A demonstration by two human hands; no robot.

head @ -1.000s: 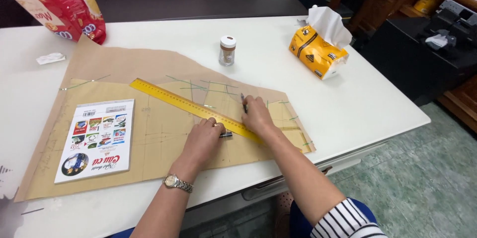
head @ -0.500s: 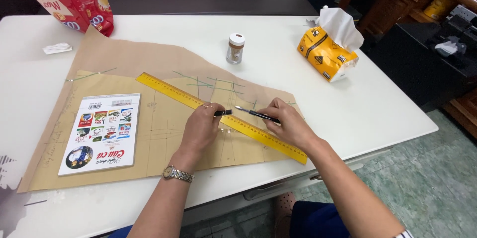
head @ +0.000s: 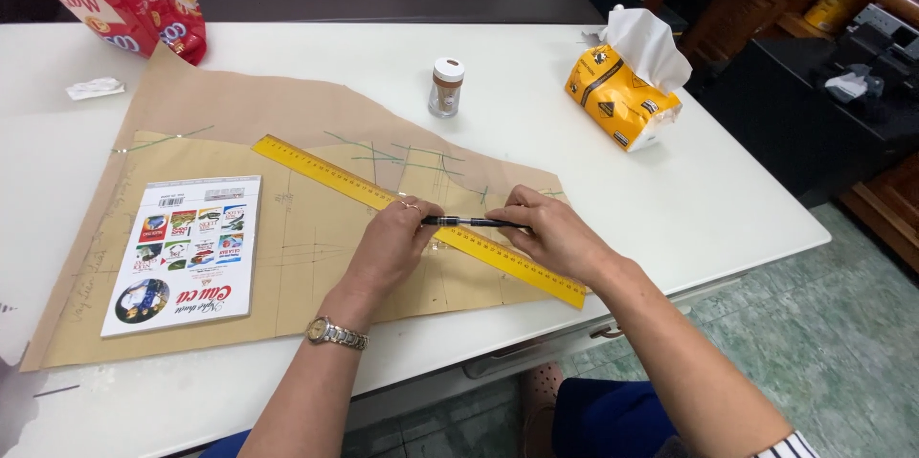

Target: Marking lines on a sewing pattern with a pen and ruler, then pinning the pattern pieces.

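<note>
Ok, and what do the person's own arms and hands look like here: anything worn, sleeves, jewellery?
Both forearms are bare. The left hand has a metal wristwatch in silver and gold tones on its wrist, and what looks like a thin ring on one finger. The right hand shows no watch or bracelet. Near the right upper arm, the edge of a striped sleeve, dark and white, shows at the frame's bottom.

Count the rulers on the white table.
1. The long yellow plastic ruler lies diagonally across the brown pattern paper, under the left hand and right hand, which hold a black pen. None hidden that I see.
</note>
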